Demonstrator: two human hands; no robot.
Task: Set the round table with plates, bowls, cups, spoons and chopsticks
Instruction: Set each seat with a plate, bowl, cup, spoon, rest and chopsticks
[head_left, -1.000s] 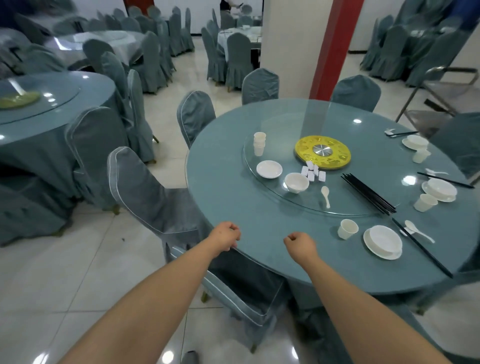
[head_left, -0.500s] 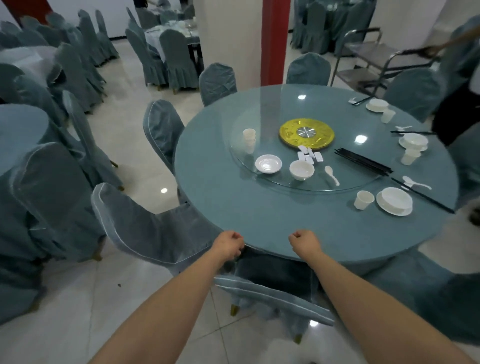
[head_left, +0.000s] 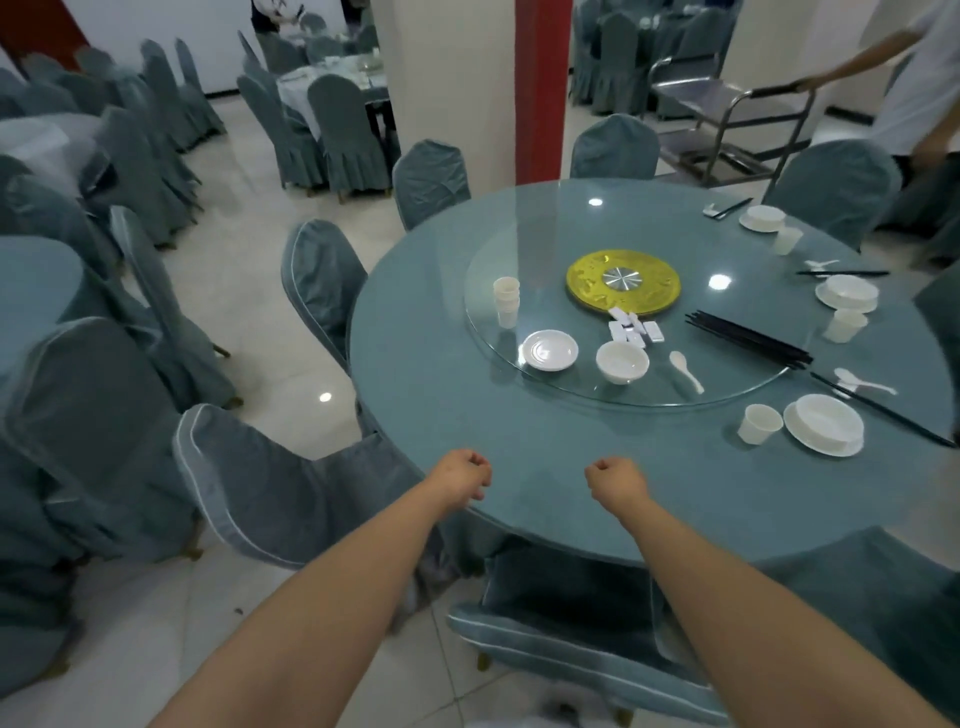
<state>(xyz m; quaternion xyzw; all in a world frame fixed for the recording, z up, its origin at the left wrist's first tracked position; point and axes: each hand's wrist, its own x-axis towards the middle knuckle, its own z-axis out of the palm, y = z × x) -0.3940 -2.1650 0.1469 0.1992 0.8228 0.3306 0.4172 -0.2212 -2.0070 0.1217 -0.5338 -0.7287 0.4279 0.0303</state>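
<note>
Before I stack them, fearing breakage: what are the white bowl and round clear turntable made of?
White bowl: glossy, opaque, probably glazed ceramic, possibly melamine. Round clear turntable: likely glass, since it is see-through and mirrors the ceiling lights.

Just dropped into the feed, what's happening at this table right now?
A person stands at the near edge of the round table, setting it. Both the left hand and right hand are curled and hold nothing. Three places along the right side are laid. On the glass turntable wait a stack of cups, a plate, a bowl, a spoon and a bundle of chopsticks.
</note>
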